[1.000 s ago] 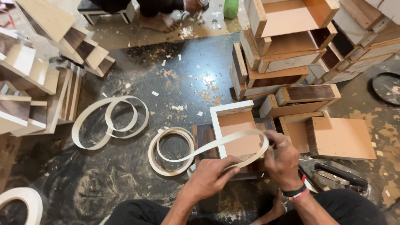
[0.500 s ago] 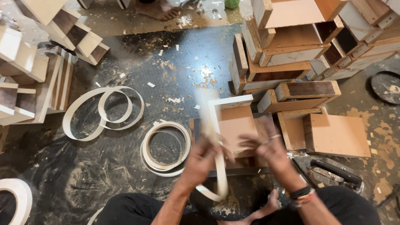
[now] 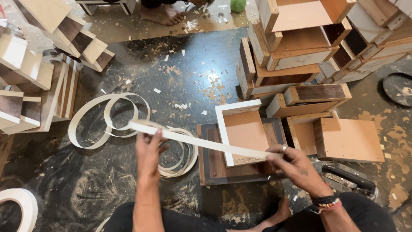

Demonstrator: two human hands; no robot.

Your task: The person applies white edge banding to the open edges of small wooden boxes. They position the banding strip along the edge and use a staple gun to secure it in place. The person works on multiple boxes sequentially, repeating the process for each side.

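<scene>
Though it looks thin enough to curl at a touch, the white edging strip (image 3: 201, 141) is pulled straight here between two hands, slanting from upper left down to lower right above the dark floor (image 3: 86, 189). At the far left a white roll (image 3: 19, 206) lies half out of view, and beyond it wooden drawer boxes (image 3: 25, 64) are stacked, too overlapped to count surely. Next come the loose white coils (image 3: 107, 116) on the floor, one big loop with smaller ones inside, then a tighter coil (image 3: 182, 157) under the strip. The left hand (image 3: 148, 150) is closed on the strip near its left end, fingers wrapped over, thumb beneath. I judge the strip light, springy and a little slick, likely to kink if bent sharply; gripping it flat near each end, as now, seems best. Under its middle, one white-edged open box (image 3: 244, 129) rests on one dark-faced board (image 3: 219, 169). The right hand (image 3: 296, 165), with a ring and wrist bands, pinches the strip's right end between thumb and fingers. Further right, one plain board (image 3: 349, 139) leans by more stacked boxes (image 3: 300, 51), roughly six or more; a dark tool (image 3: 349, 180) lies by the knee. At the top edge, another person's bare foot (image 3: 161, 13).
</scene>
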